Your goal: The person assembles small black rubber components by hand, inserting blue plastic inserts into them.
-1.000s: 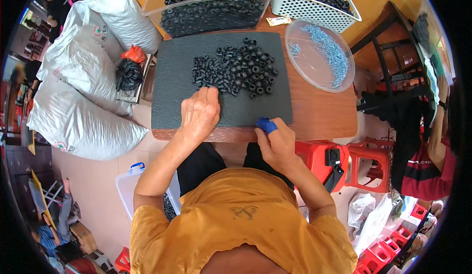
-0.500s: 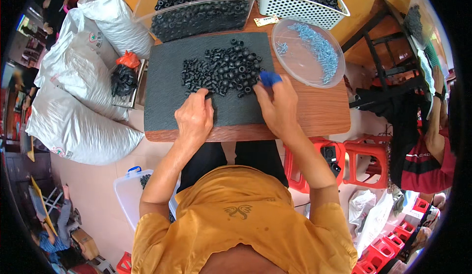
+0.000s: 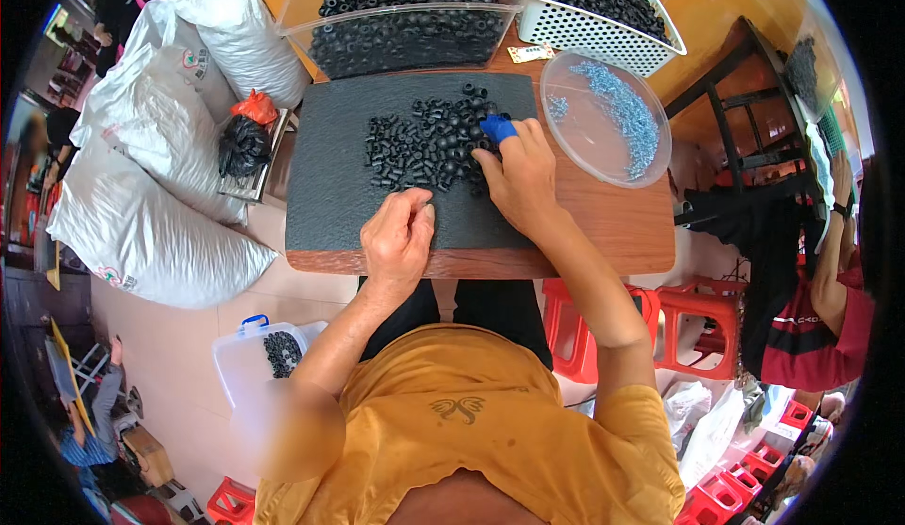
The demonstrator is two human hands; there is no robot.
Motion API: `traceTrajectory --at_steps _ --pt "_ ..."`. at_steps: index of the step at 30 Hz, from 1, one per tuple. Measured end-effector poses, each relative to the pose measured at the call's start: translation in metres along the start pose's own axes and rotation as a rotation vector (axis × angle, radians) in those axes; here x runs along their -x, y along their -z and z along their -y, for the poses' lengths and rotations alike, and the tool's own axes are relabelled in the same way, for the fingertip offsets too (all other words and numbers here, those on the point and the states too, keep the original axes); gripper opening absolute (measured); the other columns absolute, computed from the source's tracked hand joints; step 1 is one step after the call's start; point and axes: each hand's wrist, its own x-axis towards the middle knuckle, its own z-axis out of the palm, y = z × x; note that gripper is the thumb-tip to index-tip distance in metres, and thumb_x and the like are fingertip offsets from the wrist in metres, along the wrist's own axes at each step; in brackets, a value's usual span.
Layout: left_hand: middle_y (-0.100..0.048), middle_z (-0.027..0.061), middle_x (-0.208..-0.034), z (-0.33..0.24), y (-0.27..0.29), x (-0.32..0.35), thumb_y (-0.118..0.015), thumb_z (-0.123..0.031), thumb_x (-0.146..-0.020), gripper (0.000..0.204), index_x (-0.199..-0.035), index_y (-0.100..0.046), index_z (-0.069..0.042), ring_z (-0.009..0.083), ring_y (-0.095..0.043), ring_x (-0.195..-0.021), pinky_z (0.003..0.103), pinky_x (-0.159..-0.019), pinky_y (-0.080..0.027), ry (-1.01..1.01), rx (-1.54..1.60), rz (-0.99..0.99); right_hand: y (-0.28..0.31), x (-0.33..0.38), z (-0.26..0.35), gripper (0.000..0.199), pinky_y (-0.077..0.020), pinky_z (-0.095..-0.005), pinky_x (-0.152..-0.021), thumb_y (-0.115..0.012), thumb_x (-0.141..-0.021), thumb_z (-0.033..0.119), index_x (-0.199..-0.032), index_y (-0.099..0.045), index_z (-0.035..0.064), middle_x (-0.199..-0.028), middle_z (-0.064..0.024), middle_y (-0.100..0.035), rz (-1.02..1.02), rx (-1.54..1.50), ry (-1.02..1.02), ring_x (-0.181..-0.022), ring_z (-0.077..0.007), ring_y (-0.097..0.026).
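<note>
A loose heap of small black ring-shaped and tubular parts [image 3: 429,139] lies on a dark textured mat [image 3: 325,167]. My right hand [image 3: 523,172] reaches over the heap's right side, a blue wrap [image 3: 497,129] around its index fingertip. The thumb and that finger are apart, close to the larger rings. Below the heap's front edge, my left hand [image 3: 396,237] is closed, thumb against bent fingers. Whatever it pinches, if anything, is hidden.
Behind the mat stand a clear bin [image 3: 401,49] and a white perforated basket [image 3: 599,30], both full of black parts. Small bluish pieces lie in a round clear lid [image 3: 556,139] at right. White sacks [image 3: 160,233] fill the left; red stools [image 3: 702,322] stand right.
My right hand has moved slightly left and up, further over the heap. My left hand stays closed at the heap's front edge. The whole view has shifted a little.
</note>
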Motion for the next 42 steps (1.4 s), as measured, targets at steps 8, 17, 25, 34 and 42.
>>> traceTrajectory --at_steps 8,17,25,34,42 --pt "-0.062 0.0055 -0.084 -0.019 -0.01 -0.015 -0.064 -0.003 -0.079 0.022 -0.1 -0.057 0.001 0.0093 -0.057 -0.07 0.022 -0.062 -0.048 0.649 0.994 0.007 0.006 0.015 0.042 0.029 -0.0423 -0.0391 -0.058 -0.065 -0.062 0.0 -0.087 -0.053 -0.0044 -0.08 -0.0168 -0.052 -0.035 -0.204 0.11 -0.07 -0.0336 -0.049" --pt "-0.062 0.0112 -0.087 -0.016 0.005 -0.009 -0.058 0.004 -0.08 0.016 -0.096 -0.058 0.003 0.0156 -0.058 -0.069 0.026 -0.058 -0.049 0.753 1.245 0.066 0.015 0.024 0.06 0.033 -0.0418 -0.037 -0.058 -0.063 -0.063 -0.004 -0.095 -0.055 -0.0001 -0.075 -0.0108 -0.055 -0.034 -0.472 -0.117 -0.067 -0.0295 -0.05" --pt "-0.062 0.0112 -0.087 -0.024 0.005 -0.008 -0.057 0.001 -0.082 0.019 -0.101 -0.058 0.004 0.0153 -0.057 -0.066 0.027 -0.057 -0.048 0.762 1.238 0.106 0.023 0.025 0.065 0.024 -0.0429 -0.0363 -0.056 -0.066 -0.063 -0.002 -0.086 -0.057 -0.0022 -0.078 -0.0131 -0.056 -0.071 -0.296 -0.057 -0.066 -0.0294 -0.052" --pt "-0.061 0.009 -0.081 -0.027 0.005 0.005 -0.057 0.002 -0.082 0.018 -0.1 -0.058 0.005 0.0135 -0.057 -0.064 0.025 -0.057 -0.049 0.756 1.045 0.153 0.024 0.037 0.056 0.021 -0.0443 -0.0337 -0.05 -0.066 -0.054 0.0 -0.073 -0.057 -0.0014 -0.08 -0.0131 -0.057 -0.104 -0.265 0.121 -0.062 -0.028 -0.052" --pt "-0.062 0.0109 -0.082 -0.022 0.006 0.008 -0.056 -0.002 -0.084 0.016 -0.098 -0.058 0.002 0.0135 -0.058 -0.064 0.024 -0.057 -0.049 0.76 0.93 0.178 0.064 0.019 -0.056 0.013 -0.0417 -0.0379 -0.059 -0.065 -0.071 0.007 -0.081 -0.06 0.0005 -0.072 -0.0162 -0.055 -0.085 0.214 -0.206 -0.068 -0.0309 -0.053"
